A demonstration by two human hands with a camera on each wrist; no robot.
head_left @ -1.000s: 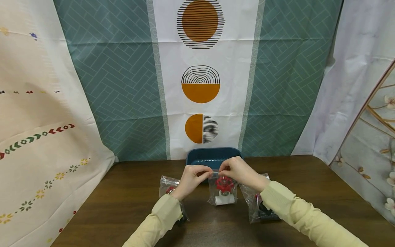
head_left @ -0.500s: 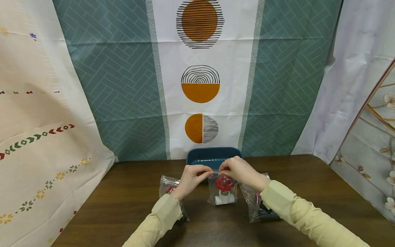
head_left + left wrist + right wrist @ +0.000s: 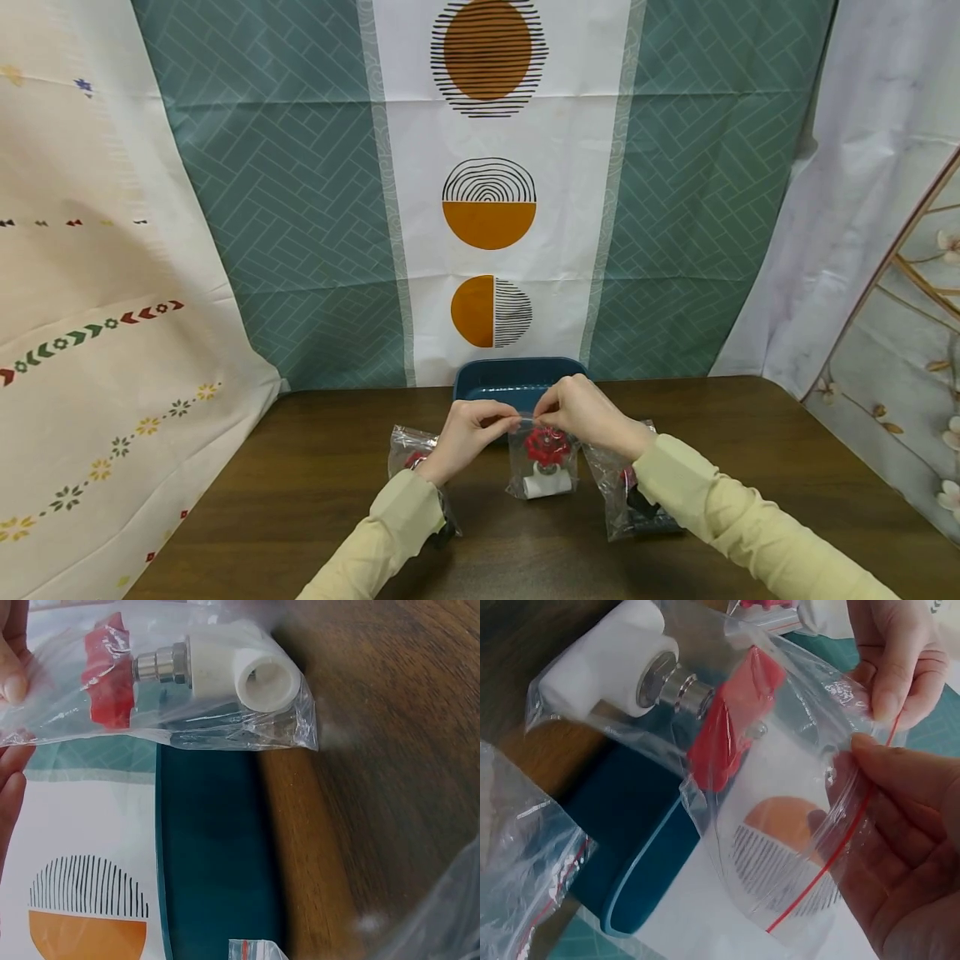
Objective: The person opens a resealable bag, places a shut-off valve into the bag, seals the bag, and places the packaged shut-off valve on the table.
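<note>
A clear zip bag [image 3: 517,475] hangs upright between both hands, with a valve [image 3: 546,447] inside. The valve has a red handwheel, a metal stem and a white pipe body [image 3: 217,660]. My left hand [image 3: 468,429] pinches the bag's top edge between thumb and fingers. Close beside it, my right hand [image 3: 585,417] pinches the same edge. In the right wrist view, the red seal strip [image 3: 832,859] runs under the right thumb towards the left fingertips. The bag's lower end stays near the tabletop.
Another bagged item with a red part [image 3: 414,460] lies left, partly behind the left forearm. A further zip bag [image 3: 617,508] with red and dark parts lies under the right forearm. Behind the hands stands a dark blue tray [image 3: 521,367] on the brown wooden table [image 3: 300,483], against a curtain.
</note>
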